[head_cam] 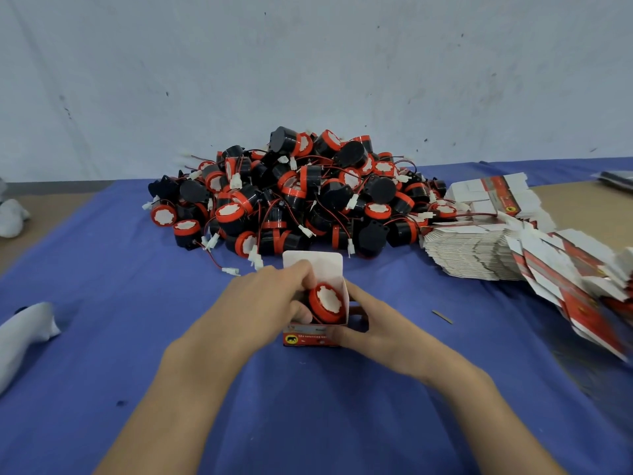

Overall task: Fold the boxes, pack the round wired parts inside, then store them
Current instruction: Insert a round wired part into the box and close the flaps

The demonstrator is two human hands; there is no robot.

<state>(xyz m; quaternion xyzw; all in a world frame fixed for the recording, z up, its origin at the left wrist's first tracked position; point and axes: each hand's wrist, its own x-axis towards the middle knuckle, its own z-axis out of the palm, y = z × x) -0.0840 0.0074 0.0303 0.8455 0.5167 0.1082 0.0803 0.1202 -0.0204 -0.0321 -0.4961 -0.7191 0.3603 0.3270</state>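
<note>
A small red-and-white box [313, 337] stands open on the blue cloth, its white lid flap [322, 264] raised at the back. Inside it sits a round part [327, 303] with a red rim and white face. My left hand [270, 299] curls over the box's left side, fingers and thumb pinching the part. My right hand [373, 323] grips the box's right side and front corner. Behind lies a big pile of black-and-red round wired parts [294, 197].
Stacks of flat unfolded boxes [479, 255] fan out at the right, more behind them [496, 193]. White cloth gloves lie at the left [24, 334] and far left [12, 214]. A small dark sliver [442, 317] lies on the blue cloth [308, 406]. A grey wall stands behind.
</note>
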